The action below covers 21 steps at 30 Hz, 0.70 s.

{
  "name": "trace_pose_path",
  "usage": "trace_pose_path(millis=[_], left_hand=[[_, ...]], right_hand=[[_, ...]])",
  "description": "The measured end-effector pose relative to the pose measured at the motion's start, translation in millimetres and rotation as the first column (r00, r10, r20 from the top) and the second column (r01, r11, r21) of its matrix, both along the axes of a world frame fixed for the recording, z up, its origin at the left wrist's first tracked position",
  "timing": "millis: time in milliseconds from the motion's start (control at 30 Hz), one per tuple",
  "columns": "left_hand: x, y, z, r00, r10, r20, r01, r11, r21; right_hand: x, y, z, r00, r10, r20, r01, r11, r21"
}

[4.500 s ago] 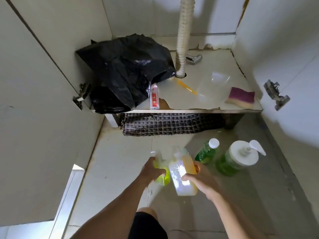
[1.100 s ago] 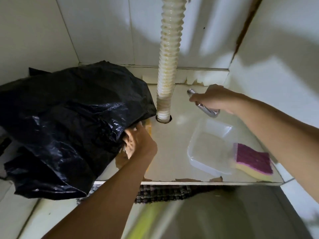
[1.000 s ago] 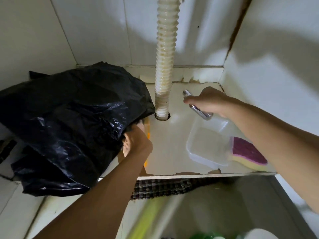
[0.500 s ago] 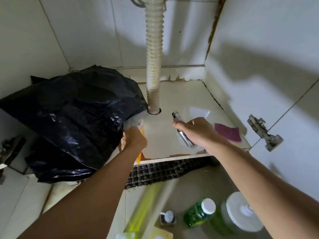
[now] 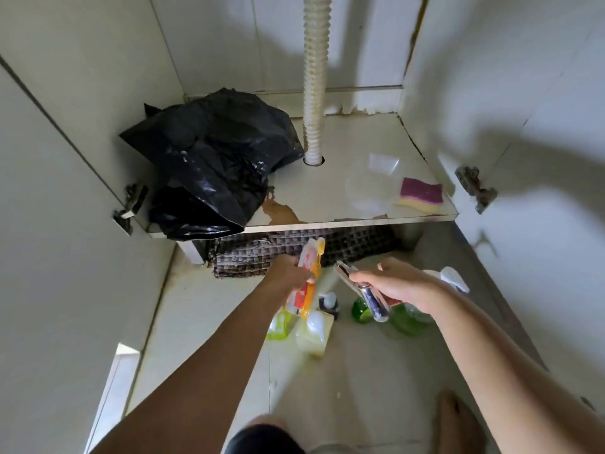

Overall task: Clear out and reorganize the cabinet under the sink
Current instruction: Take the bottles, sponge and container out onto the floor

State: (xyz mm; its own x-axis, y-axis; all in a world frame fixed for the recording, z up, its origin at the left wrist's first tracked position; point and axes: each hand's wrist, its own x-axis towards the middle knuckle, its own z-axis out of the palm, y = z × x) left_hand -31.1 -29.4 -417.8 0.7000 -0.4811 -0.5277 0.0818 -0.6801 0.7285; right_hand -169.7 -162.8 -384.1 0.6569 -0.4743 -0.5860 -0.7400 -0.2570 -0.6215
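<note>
The open cabinet under the sink has a pale laminate floor panel (image 5: 330, 191), peeled and brown at its front edge. A crumpled black plastic bag (image 5: 209, 165) fills its left side, a ribbed off-white drain hose (image 5: 315, 93) drops through a hole just right of the bag, and a clear plastic container (image 5: 371, 186) lies near the right side, with a purple-and-yellow sponge (image 5: 420, 194) just beside it. A dark checked cloth (image 5: 258, 257) is tucked beneath the panel's front edge. Both bare arms reach forward and down over the tiled floor, in front of the cabinet. The left hand (image 5: 288, 276) is clenched around a flat orange, white and red packet (image 5: 309, 276); its printing is too blurred to read. The right hand (image 5: 401, 285), palm turned leftward, grips a shiny chrome tube-shaped metal fitting (image 5: 368, 296) that slants down. Below the hands, on the floor, stand a yellow-green bottle (image 5: 280, 326), a pale yellow bottle (image 5: 314, 332), a small dark pump bottle (image 5: 329, 304), a green bottle (image 5: 360, 312) and a green pump dispenser with a white top (image 5: 411, 319); no labels are legible.
</note>
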Motion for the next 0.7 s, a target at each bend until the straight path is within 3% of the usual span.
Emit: trace_pose_path(millis=[133, 300, 400, 500, 700], left_hand=[[-46, 29, -14, 0.998, -0.049, -0.037, 0.052, 0.996, 0.077], [-96, 53, -41, 0.957, -0.265, -0.119, 0.284, 0.94, 0.188], [-121, 59, -71, 0.915, -0.388, -0.108, 0.401, 0.852, 0.335], [-136, 58, -114, 0.901, -0.426, -0.076, 0.417, 0.808, 0.417], [-148, 55, -161, 0.925, -0.379, 0.03, 0.33, 0.838, 0.434]], right_hand=[[-38, 18, -39, 0.99, 0.017, -0.137, -0.011, 0.999, 0.044], [-93, 41, -121, 0.936, -0.22, -0.275, 0.297, 0.913, 0.279], [-114, 55, -159, 0.884, -0.332, -0.329, 0.432, 0.848, 0.306], [-114, 66, -184, 0.868, -0.417, -0.271, 0.485, 0.83, 0.276], [-106, 72, -220, 0.806, -0.53, -0.265, 0.589, 0.763, 0.266]])
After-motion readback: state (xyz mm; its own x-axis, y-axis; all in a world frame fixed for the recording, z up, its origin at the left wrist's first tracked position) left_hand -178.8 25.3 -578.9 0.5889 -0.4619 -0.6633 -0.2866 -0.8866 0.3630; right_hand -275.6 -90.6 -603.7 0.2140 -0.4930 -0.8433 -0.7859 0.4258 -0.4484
